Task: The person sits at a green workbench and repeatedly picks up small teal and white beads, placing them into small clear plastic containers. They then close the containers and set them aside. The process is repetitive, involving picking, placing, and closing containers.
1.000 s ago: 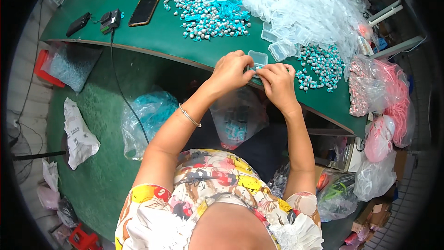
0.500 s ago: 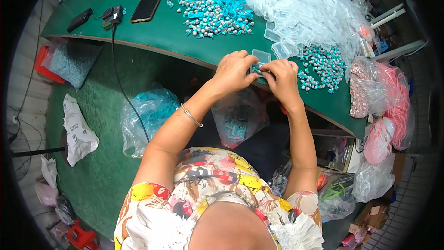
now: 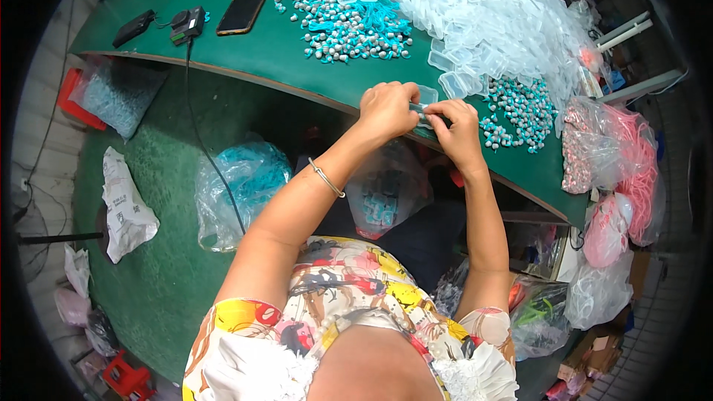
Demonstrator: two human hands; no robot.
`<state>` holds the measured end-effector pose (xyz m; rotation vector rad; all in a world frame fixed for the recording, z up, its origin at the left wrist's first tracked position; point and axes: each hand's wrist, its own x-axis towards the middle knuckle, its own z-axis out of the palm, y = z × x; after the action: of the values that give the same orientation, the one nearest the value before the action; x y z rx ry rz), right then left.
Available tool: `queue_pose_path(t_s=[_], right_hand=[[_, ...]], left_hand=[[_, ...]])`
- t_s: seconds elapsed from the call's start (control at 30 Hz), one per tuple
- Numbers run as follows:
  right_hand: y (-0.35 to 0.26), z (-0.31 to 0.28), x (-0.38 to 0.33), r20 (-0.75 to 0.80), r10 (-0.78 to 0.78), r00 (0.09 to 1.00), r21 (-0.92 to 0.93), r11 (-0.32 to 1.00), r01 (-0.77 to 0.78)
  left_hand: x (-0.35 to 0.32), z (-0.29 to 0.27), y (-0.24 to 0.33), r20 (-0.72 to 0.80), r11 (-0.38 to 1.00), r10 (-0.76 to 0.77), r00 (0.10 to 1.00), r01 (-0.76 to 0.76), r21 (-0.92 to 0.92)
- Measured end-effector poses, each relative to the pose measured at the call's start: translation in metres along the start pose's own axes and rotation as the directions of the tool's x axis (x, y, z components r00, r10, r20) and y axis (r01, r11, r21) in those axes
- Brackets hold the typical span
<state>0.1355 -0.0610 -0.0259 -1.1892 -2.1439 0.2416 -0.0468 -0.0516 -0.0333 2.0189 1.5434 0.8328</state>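
Between my two hands, at the table's front edge, is a small clear plastic box [image 3: 428, 94] whose upper part shows behind my fingers. My left hand [image 3: 388, 109] is closed on its left side. My right hand [image 3: 455, 131] presses thumb and fingertips against the right side. What lies inside the box is mostly hidden by my fingers. Just right of my right hand lies a pile of small silver-and-turquoise earplugs [image 3: 520, 113]. A larger heap of these earplugs with turquoise cords [image 3: 356, 37] lies farther left. Behind is a big mound of clear plastic boxes [image 3: 475, 15].
A phone [image 3: 243, 10] and a small black device with a cable [image 3: 186, 25] lie at the table's left. Below the edge hangs a clear bag of filled boxes [image 3: 382, 200]. A bag of turquoise cords [image 3: 245, 186] stands on the floor. Bags with pink cords [image 3: 631, 163] hang at right.
My left hand has moved slightly right, nearer my right hand. The box between them has turned, and its upper part is now more covered by my fingers.
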Motion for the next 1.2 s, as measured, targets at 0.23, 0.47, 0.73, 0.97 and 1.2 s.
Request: queue_pose_path(t_s=[0.23,0.47,0.73,0.97,1.2], right_hand=[[0.001,0.006,-0.006,-0.054,-0.037,0.998,-0.056,0.998,0.034],[0.003,-0.002,-0.004,0.004,-0.087,0.996,-0.098,0.991,0.087],[0.013,-0.015,-0.010,-0.103,0.070,0.992,-0.062,0.995,-0.076],[0.007,-0.028,-0.016,-0.106,0.065,0.992,-0.388,0.916,-0.101],[-0.018,-0.007,-0.001,0.037,-0.011,0.999,-0.297,0.955,0.021]], left_hand=[[0.002,-0.006,-0.001,0.081,0.995,-0.050,0.995,0.056,-0.080],[0.003,-0.004,0.001,0.113,0.994,-0.093,0.989,0.099,-0.047],[0.000,-0.006,0.003,0.110,0.997,-0.069,0.992,0.073,-0.035],[-0.010,-0.011,-0.007,0.061,0.989,0.144,0.988,-0.141,-0.047],[-0.014,-0.012,-0.010,0.033,0.979,0.203,0.979,-0.202,-0.029]])
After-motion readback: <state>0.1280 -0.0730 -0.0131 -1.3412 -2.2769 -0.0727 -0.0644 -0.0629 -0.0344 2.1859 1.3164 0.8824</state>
